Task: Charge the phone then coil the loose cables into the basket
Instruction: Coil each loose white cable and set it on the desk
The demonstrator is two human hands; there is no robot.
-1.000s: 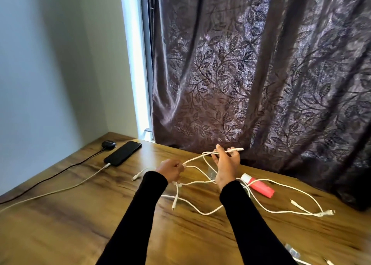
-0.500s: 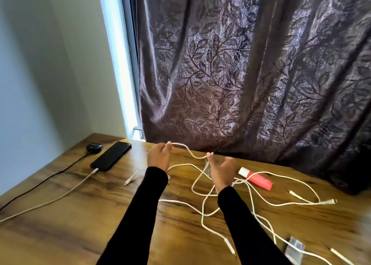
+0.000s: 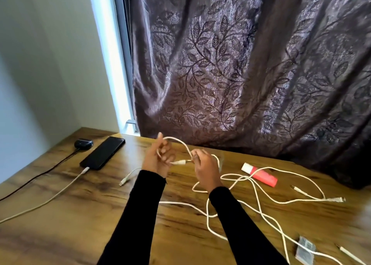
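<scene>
On the wooden counter (image 3: pixel 60 220) the phone (image 3: pixel 102 152) lies far left with a white charging cable (image 3: pixel 66 186) plugged into its near end, so charging looks done and the coiling is under way. The left hand (image 3: pixel 158 160) is raised above the counter, its fingers (image 3: pixel 166 154) curled round a small loop of white cable (image 3: pixel 178 142); the right hand (image 3: pixel 204 166), just beside it, pinches the same cable close to its plug, which points left toward the left palm. From the right hand the slack drops down and to the right, its long run trailing across the counter among the other loose cables (image 3: pixel 261 210) toward the near right corner. The next wrap therefore turns on the right hand, which is nearer the slack, feeding it leftward over the left hand's loop. A red and white tube (image 3: pixel 259 173) lies among the cables, and a small dark earbud case (image 3: pixel 83 143) sits beside the phone. No basket is in view.
</scene>
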